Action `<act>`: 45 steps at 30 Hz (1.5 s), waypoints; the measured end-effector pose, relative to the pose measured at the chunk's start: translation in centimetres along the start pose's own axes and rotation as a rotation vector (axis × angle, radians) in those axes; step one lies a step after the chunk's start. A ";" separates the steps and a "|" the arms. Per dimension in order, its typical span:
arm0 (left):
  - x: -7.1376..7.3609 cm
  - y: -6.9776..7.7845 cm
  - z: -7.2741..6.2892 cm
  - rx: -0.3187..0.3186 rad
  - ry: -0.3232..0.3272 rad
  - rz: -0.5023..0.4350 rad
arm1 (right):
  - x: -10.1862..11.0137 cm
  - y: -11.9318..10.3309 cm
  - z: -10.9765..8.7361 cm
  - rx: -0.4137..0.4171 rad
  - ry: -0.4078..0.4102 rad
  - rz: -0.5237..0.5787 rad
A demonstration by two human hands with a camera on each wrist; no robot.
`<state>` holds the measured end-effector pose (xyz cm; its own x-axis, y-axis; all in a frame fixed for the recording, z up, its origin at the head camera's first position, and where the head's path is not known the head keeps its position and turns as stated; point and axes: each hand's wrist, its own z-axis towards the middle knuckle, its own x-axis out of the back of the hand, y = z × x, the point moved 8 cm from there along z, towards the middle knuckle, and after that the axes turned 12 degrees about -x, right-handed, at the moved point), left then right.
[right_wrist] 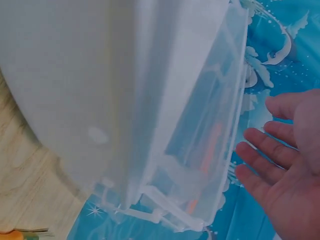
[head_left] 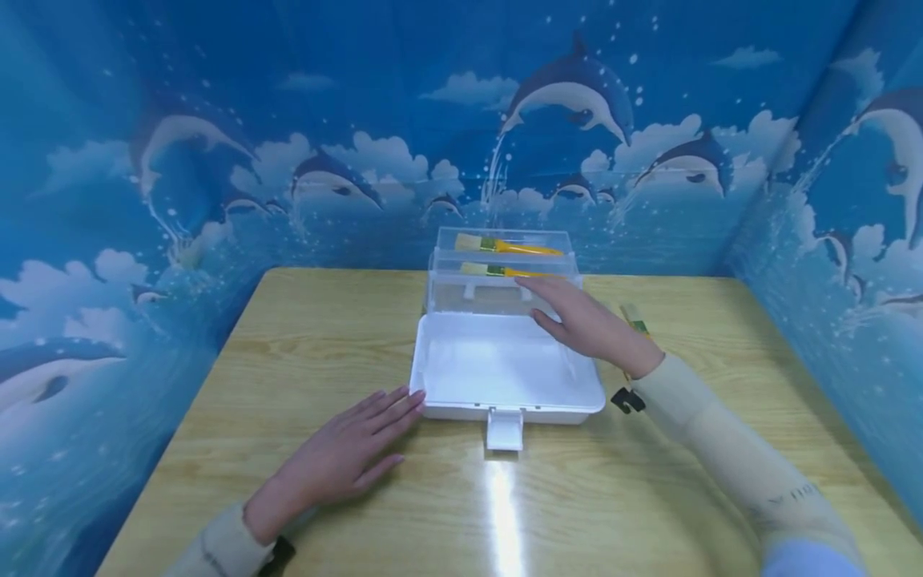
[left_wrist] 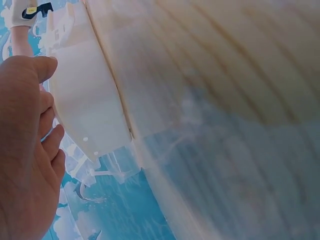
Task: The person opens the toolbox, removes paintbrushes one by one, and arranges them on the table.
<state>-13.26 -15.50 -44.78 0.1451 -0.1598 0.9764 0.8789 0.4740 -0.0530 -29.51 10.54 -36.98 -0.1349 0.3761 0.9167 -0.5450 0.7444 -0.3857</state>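
A white plastic storage box lies opened on the table, its front latch hanging forward. Clear tiered trays rise at its back. One paintbrush with a yellow handle lies in the upper tray, and another paintbrush lies in the tray below. My left hand has straight fingers, with the tips right at the box's front left corner. Over the box's right side reaches my right hand, fingers extended, their tips overlapping the lower brush's handle in the head view. Nothing shows in either palm.
A third paintbrush lies on the wooden table right of the box, partly hidden by the right forearm. Behind and beside the table hangs a blue curtain with dolphins. Black straps sit at both wrists.
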 end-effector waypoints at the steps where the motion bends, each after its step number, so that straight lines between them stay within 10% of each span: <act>1: 0.0 0.0 0.0 0.000 -0.001 -0.002 | 0.0 0.3 0.2 -0.002 0.007 0.000; 27: 0.4 0.0 0.3 -0.003 0.028 -0.012 | 1.7 2.5 4.1 -0.124 0.147 0.040; 45: 0.3 0.1 0.3 -0.020 0.032 -0.016 | 1.6 3.6 7.1 -0.297 -0.090 0.086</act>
<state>-13.31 -15.23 -44.42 0.1450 -0.1947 0.9701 0.8900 0.4541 -0.0419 -37.54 9.90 -36.19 -0.2504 0.4041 0.8798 -0.2644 0.8456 -0.4637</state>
